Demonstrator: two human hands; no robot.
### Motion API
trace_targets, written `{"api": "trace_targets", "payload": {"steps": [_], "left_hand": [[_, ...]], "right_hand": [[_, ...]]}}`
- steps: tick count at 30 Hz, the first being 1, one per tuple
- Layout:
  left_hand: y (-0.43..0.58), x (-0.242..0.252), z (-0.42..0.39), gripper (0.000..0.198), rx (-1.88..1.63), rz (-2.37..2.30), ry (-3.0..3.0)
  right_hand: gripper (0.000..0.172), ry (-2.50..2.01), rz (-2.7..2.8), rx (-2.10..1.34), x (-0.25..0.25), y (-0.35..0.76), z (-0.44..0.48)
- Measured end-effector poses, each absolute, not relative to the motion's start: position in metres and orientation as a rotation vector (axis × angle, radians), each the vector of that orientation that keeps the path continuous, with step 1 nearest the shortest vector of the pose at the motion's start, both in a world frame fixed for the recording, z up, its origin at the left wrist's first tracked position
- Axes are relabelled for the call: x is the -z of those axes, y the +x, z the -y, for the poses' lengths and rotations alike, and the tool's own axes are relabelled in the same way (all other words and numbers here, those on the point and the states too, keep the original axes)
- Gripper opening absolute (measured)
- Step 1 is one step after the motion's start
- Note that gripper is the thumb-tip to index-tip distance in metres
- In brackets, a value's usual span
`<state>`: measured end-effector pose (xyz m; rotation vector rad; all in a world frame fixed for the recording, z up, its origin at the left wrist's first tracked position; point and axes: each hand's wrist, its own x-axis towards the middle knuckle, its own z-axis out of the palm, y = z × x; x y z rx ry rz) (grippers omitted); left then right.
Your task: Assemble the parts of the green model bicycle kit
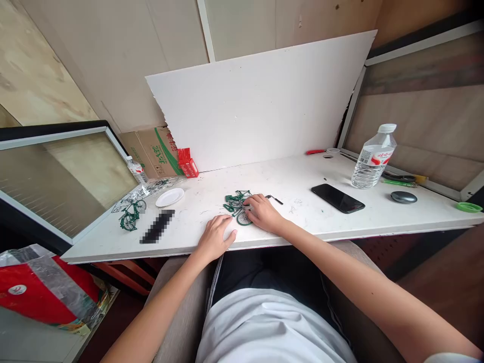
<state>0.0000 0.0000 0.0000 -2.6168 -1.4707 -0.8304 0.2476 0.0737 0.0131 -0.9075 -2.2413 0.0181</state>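
Near the front edge of the white table, a small green model bicycle [242,218] lies with several green and black parts [235,200] around it. My right hand [263,214] is over its right side, fingers bent down and closed on it; the fingertips hide some of the bike. To the left, my left hand [215,238] rests at the table edge, thumb apart from the fingers, holding nothing. Its fingertips lie just beside the bicycle's wheel. A thin black piece with a bent end [275,199] lies beyond my right hand.
A second green model bicycle [130,216], white plate [170,197] and blurred dark strip [157,227] lie left. Right are a phone [338,198], water bottle [372,159] and round grey case [404,197]. A white board [260,101], red box [188,164] and carton [153,154] stand behind.
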Motion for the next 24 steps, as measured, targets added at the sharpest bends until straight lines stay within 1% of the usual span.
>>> {"api": "trace_targets", "payload": {"steps": [3, 13, 16, 21, 24], "left_hand": [[0.000, -0.001, 0.000, 0.040, 0.878, 1.498, -2.629], [-0.007, 0.002, -0.006, 0.039, 0.941, 1.600, -2.692], [-0.007, 0.003, -0.009, 0.036, 1.041, 1.621, -2.698], [-0.006, 0.004, -0.013, 0.021, 1.290, 1.626, -2.670], [-0.005, 0.004, -0.016, 0.021, 1.393, 1.717, -2.607]], "right_hand": [[0.025, -0.931, 2.217, -0.010, -0.011, 0.247, -0.076], [0.021, -0.950, 2.192, -0.005, -0.010, 0.247, -0.075], [0.021, -0.954, 2.194, -0.010, -0.010, 0.247, -0.076], [0.018, -0.959, 2.207, -0.025, -0.009, 0.247, -0.076], [0.018, -0.964, 2.210, -0.031, -0.011, 0.247, -0.075]]}}
